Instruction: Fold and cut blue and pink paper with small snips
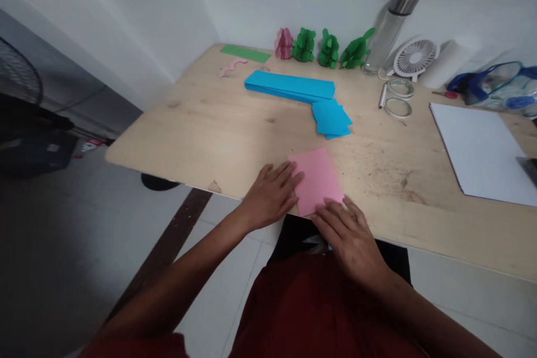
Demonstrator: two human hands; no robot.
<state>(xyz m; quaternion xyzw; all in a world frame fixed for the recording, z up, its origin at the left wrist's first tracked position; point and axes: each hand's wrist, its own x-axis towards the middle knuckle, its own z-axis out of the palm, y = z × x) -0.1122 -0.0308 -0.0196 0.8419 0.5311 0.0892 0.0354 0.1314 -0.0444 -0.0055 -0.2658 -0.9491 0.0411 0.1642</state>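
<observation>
A pink sheet of paper (315,176) lies flat near the front edge of the table. My left hand (274,193) rests on its left edge, fingers spread out and pressing down. On the lower right corner of the sheet lies my right hand (344,230), its fingers stretched flat over the near edge. Just beyond the pink sheet is a small stack of blue paper squares (331,117), touching a pile of long blue paper strips (289,85).
Along the wall stand several folded green paper figures (304,45), a pink one (284,43), a bottle (386,33) and a small white fan (416,57). Tape rolls (398,107) lie right of the blue paper, with white sheets (482,151) farther right. A green strip (245,53) lies back left.
</observation>
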